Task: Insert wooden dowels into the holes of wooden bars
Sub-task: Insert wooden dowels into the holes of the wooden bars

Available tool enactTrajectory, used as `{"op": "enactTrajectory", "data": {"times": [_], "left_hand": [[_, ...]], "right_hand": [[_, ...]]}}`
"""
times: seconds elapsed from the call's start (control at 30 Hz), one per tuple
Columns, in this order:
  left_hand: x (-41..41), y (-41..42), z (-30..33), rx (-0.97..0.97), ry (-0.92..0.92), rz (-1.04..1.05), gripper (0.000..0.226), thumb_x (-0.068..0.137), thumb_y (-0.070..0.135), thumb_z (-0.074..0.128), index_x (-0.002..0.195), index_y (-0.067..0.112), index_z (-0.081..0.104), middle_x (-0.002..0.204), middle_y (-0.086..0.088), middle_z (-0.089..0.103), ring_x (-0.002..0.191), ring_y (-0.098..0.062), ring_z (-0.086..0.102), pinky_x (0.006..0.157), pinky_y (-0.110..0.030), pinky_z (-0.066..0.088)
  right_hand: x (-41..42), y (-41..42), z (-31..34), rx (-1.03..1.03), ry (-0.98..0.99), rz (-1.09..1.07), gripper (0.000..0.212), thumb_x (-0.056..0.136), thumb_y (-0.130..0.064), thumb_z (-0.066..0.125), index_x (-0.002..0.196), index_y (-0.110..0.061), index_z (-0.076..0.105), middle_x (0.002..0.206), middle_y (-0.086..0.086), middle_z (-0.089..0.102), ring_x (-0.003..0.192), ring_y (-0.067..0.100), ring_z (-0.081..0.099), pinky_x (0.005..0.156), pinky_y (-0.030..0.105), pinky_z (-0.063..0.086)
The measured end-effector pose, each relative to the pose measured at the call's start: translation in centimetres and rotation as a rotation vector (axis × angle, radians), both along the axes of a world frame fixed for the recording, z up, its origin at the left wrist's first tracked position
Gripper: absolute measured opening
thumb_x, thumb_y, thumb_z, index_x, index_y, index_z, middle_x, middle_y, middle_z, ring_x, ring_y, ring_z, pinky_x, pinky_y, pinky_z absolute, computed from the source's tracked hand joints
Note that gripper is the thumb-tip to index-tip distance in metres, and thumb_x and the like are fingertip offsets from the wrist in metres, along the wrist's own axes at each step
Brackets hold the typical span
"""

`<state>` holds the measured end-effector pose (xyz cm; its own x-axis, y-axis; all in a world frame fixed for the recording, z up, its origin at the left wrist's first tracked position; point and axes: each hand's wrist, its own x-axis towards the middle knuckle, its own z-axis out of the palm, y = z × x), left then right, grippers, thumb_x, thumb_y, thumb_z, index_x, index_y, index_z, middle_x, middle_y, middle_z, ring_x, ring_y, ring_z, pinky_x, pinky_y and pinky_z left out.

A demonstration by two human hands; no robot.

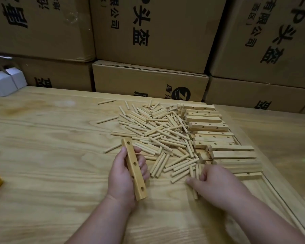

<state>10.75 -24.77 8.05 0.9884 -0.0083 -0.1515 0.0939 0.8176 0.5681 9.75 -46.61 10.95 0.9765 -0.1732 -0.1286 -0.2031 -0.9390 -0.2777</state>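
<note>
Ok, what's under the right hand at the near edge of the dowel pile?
The right hand covers a few loose dowels; their ends stick out on both sides. How many it has gathered, and whether it grips them, is hidden by the hand.

black "头盔" and smaller "有限公司" printed sideways on the upper middle cardboard carton [158, 32], the same "头盔" and "有限公司" on the upper right carton [264, 37], a black round logo with partly hidden characters on the lower middle carton [148, 81]
</note>
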Motion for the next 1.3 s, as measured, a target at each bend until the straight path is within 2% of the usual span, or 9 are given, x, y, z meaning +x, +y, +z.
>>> {"op": "enactTrajectory", "data": {"times": [0.27,0.53,0.67,0.77,0.87,0.97,1.07,1.2,1.3], "left_hand": [[0.6,1.1,-0.3,-0.071,0.061,-0.080,0.031,0.096,0.038,0.044,0.085,0.015,0.061,0.062,-0.003,0.038,0.044,-0.015,0.032,0.043,-0.025,0.029],[2.5,1.8,-0.2,-0.018,0.118,-0.200,0.033,0.091,0.039,0.052,0.092,0.012,0.069,0.066,-0.003,0.040,0.048,-0.015,0.034,0.052,-0.028,0.033],[2.9,2.0,-0.3,-0.021,0.128,-0.231,0.035,0.093,0.042,0.052,0.094,0.012,0.071,0.066,-0.003,0.042,0.049,-0.016,0.037,0.054,-0.029,0.037],[3.1,2.3,-0.1,-0.006,0.116,-0.205,0.035,0.090,0.043,0.054,0.090,0.014,0.074,0.067,-0.003,0.042,0.049,-0.016,0.037,0.055,-0.030,0.036],[3.2,2.3,0.1,0.013,0.096,-0.181,0.033,0.087,0.043,0.058,0.089,0.015,0.076,0.067,-0.004,0.043,0.051,-0.016,0.039,0.056,-0.030,0.036],[3.1,2.3,0.4,0.044,0.074,-0.181,0.031,0.087,0.041,0.061,0.093,0.015,0.076,0.069,-0.005,0.045,0.054,-0.017,0.040,0.050,-0.027,0.033],[2.9,2.5,0.5,0.106,0.045,-0.198,0.031,0.090,0.042,0.059,0.094,0.017,0.077,0.069,-0.004,0.045,0.052,-0.014,0.033,0.043,-0.021,0.025],[2.9,2.6,0.4,0.230,-0.030,-0.215,0.030,0.090,0.042,0.059,0.102,0.020,0.076,0.070,-0.003,0.048,0.052,-0.013,0.038,0.041,-0.021,0.029],[2.8,2.3,0.1,0.312,-0.084,-0.168,0.029,0.084,0.036,0.065,0.101,0.016,0.077,0.073,-0.004,0.051,0.054,-0.014,0.046,0.043,-0.022,0.033]], "right_hand": [[1.4,3.0,-2.1,-0.006,-0.250,-0.020,0.023,0.075,-0.053,0.059,0.082,-0.033,0.051,0.081,-0.014,0.054,0.069,0.008,0.053,0.056,0.029,0.043],[2.9,3.8,-3.2,-0.020,-0.318,-0.097,0.030,0.085,-0.038,0.052,0.112,-0.024,0.055,0.106,-0.003,0.058,0.089,0.021,0.061,0.066,0.032,0.049],[3.8,3.8,-3.2,-0.034,-0.314,-0.078,0.013,0.087,-0.038,0.049,0.088,-0.025,0.050,0.084,-0.006,0.048,0.072,0.020,0.052,0.061,0.032,0.047],[4.2,3.7,-3.6,-0.051,-0.344,-0.067,0.016,0.094,-0.037,0.046,0.081,-0.027,0.046,0.077,-0.011,0.044,0.070,0.018,0.051,0.060,0.032,0.046],[4.9,3.9,-3.3,-0.044,-0.558,0.054,0.023,0.100,-0.040,0.043,0.079,-0.031,0.042,0.074,-0.016,0.044,0.073,0.015,0.049,0.065,0.034,0.042],[5.2,4.7,-2.0,0.251,-0.683,0.149,0.023,0.097,-0.055,0.032,0.092,-0.038,0.045,0.067,-0.017,0.054,0.068,0.004,0.053,0.060,0.022,0.036],[4.3,5.3,-2.4,0.584,-0.626,0.192,0.022,0.091,-0.061,0.038,0.108,-0.048,0.035,0.081,-0.027,0.065,0.069,-0.004,0.060,0.054,0.015,0.040],[3.4,4.8,-3.3,0.672,-0.595,0.346,0.014,0.094,-0.059,0.043,0.100,-0.046,0.042,0.065,-0.019,0.059,0.056,-0.003,0.053,0.053,0.009,0.038],[3.9,4.9,-3.1,0.662,-0.619,0.431,0.009,0.094,-0.053,0.051,0.092,-0.045,0.056,0.076,-0.015,0.064,0.063,-0.002,0.057,0.057,0.007,0.040]]}}
